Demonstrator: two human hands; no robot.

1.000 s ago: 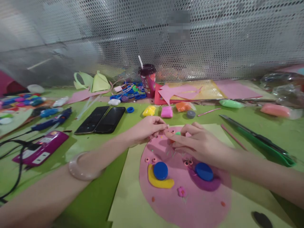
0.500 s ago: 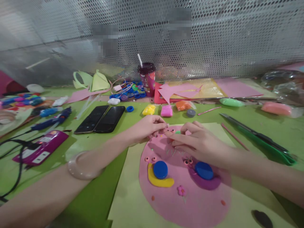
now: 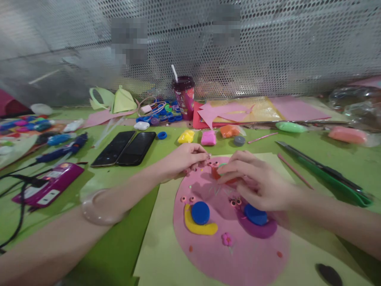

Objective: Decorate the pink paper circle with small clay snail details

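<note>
Right of centre, the right hand (image 3: 260,180) has shifted, fingers bent over the orange clay figure (image 3: 214,173) and baring more of it on the pink circle (image 3: 238,262), while the left hand (image 3: 189,158) keeps thumb and forefinger together (whether either grips anything is unclear), and the upper-centre lidded cup (image 3: 185,99) holds a straw (image 3: 174,74).

The paper disc (image 3: 214,266) at lower centre is pink, carrying a yellow clay snail (image 3: 196,227) and a purple clay snail (image 3: 258,230) with blue caps (image 3: 200,213), and, mid-frame, an orange-red clay snail (image 3: 215,172) with a green piece (image 3: 221,168). At upper centre the cup (image 3: 185,99) is maroon with a white straw (image 3: 174,74), against a silver-grey wall (image 3: 274,51) patterned with small holes; the tabletop (image 3: 113,254) is bright green.
</note>
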